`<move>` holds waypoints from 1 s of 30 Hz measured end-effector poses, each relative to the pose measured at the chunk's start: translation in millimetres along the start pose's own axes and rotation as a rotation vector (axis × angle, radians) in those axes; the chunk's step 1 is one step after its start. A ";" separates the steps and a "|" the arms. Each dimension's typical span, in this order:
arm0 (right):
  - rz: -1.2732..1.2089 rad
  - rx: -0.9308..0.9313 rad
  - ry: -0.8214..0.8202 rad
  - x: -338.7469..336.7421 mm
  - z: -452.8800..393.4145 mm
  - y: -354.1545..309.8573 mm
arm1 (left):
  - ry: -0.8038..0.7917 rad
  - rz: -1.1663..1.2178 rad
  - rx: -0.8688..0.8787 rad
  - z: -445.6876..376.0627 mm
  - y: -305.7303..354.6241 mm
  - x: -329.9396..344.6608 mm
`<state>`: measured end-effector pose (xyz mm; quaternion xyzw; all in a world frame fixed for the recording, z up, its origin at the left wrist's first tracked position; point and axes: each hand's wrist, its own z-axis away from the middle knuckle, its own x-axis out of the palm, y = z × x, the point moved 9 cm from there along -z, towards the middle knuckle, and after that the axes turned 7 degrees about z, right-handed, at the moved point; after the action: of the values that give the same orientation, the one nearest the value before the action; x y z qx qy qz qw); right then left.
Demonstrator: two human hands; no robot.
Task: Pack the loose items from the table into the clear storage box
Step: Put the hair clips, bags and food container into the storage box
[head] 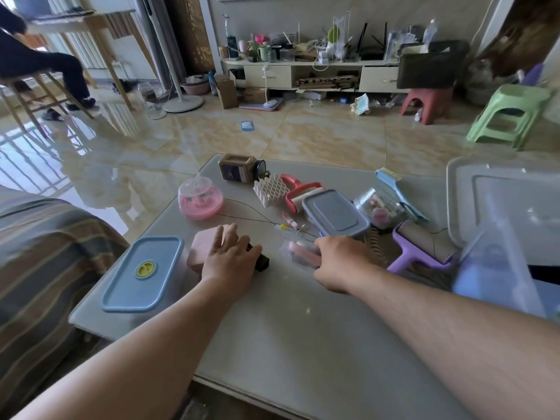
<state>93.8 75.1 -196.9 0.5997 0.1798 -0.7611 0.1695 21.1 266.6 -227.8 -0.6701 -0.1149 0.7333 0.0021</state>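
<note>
Both hands are down on the table point(303, 344) among the loose items. My left hand point(231, 259) lies over a pink block point(201, 250) and a small black object point(262, 262); the fingers curve down over both, but I cannot tell whether they grip either one or only rest on top. My right hand point(336, 262) reaches a clear packet with pink contents point(303, 253); its fingers are hidden behind the knuckles, so I cannot tell if they pinch it.

The clear storage box point(497, 268) stands at the right edge of the table, tilted toward me, its lid point(509, 201) lying flat behind it.

Risks as I judge them:
- A thin wire point(242, 218) runs across the table between the hands and passes near the packet. Lifting the packet may snag it and drag small pieces along, such as the yellow-tipped bit point(283, 227).
- The left hand covers two things at once. If it closes on both, the black object may slip out on the way.
- The path to the box crosses the purple lint roller point(418, 250) and the grey-lidded container point(335, 213); a low carry may knock them.
- The box looks unsteady on its tilt; dropping items against its near wall may tip it.
</note>
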 end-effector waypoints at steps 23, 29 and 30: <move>-0.108 0.365 0.150 -168.6 261.3 338.2 | 0.279 1.029 0.384 75.5 280.1 -295.7; -0.177 0.344 0.019 -117.7 261.0 354.3 | 0.297 1.142 0.416 80.4 364.6 -285.9; -0.250 0.342 0.012 -112.7 252.4 345.9 | 0.321 1.147 0.406 77.8 369.3 -285.7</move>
<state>67.8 -344.2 -57.0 0.5973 0.1222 -0.7921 -0.0315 29.5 -150.7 -4.6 -0.7130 0.4060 0.5153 -0.2474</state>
